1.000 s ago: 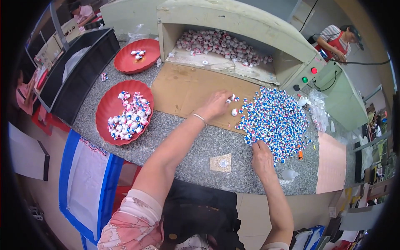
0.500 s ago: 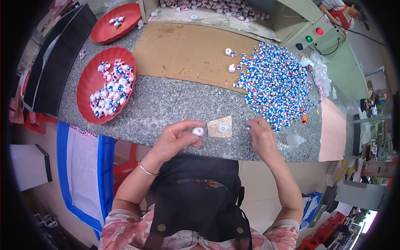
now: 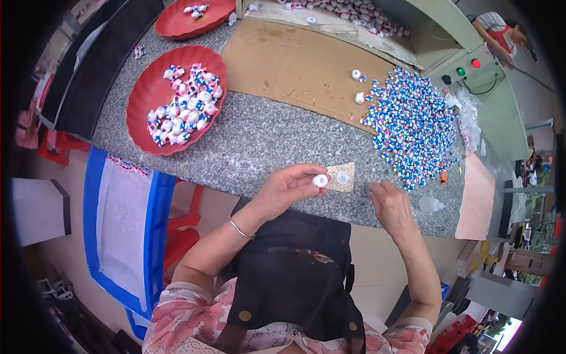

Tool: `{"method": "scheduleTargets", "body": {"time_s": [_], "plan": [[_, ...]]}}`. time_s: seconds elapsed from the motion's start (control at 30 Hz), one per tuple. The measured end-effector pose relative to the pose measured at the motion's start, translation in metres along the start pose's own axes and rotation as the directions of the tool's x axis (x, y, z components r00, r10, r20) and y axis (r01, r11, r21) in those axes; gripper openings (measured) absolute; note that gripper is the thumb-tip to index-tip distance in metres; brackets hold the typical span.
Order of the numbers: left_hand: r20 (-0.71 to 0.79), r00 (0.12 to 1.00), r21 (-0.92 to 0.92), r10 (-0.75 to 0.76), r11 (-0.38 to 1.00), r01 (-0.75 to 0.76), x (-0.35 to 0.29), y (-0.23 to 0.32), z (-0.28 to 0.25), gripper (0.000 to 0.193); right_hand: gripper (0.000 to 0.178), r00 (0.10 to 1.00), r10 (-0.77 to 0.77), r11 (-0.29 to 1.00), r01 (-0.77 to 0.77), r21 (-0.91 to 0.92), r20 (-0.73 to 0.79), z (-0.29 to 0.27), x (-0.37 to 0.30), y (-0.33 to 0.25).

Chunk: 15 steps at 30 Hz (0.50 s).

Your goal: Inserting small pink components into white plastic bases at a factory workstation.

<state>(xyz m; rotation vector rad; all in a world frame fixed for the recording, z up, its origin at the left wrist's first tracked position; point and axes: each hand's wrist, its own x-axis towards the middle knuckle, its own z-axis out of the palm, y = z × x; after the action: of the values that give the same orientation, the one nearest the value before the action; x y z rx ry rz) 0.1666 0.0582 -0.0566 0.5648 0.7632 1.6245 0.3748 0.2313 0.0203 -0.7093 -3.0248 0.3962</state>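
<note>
Just left of a small speckled square (image 3: 333, 182), my left hand (image 3: 286, 190) pinches a round white figurine head (image 3: 320, 180) between thumb and fingers. A pale round disc (image 3: 342, 177) lies on that square. To its right, over the grey stone tabletop, is my right hand (image 3: 392, 206) with its fingertips pressed together. Whatever they hold, if anything, is too small to make out. Beyond the right hand spreads a heap of tiny blue-and-white figurine bodies (image 3: 415, 127). Two more white heads (image 3: 359, 98) sit beside the heap, on the cardboard.
A red scalloped bowl (image 3: 138, 94) at left holds several assembled figurines; another red bowl (image 3: 221, 13) stands behind it. Brown cardboard (image 3: 295, 53) covers the back. A translucent bulb-shaped piece (image 3: 430, 205) and pink sheet (image 3: 476, 194) lie right. A blue-rimmed tray (image 3: 154, 230) is below left.
The whole view has shifted, with the table's contents now farther right in the picture. My left hand has brought the white head closer to the speckled square. The right hand stays pinched.
</note>
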Motion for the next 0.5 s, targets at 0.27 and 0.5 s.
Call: {"method": "scheduleTargets", "body": {"time_s": [0.27, 0.5], "plan": [[-0.039, 0.999, 0.060, 0.002, 0.998, 0.000, -0.006, 0.006, -0.005, 0.037, 0.016, 0.995, 0.007, 0.997, 0.000, 0.071, -0.096, 0.010, 0.004, 0.008], [-0.105, 0.994, 0.207, 0.013, 0.978, 0.009, -0.006, 0.010, 0.000, 0.036, 0.014, 0.982, -0.146, 0.975, 0.163, 0.151, -0.118, 0.000, 0.031, -0.032]]}}
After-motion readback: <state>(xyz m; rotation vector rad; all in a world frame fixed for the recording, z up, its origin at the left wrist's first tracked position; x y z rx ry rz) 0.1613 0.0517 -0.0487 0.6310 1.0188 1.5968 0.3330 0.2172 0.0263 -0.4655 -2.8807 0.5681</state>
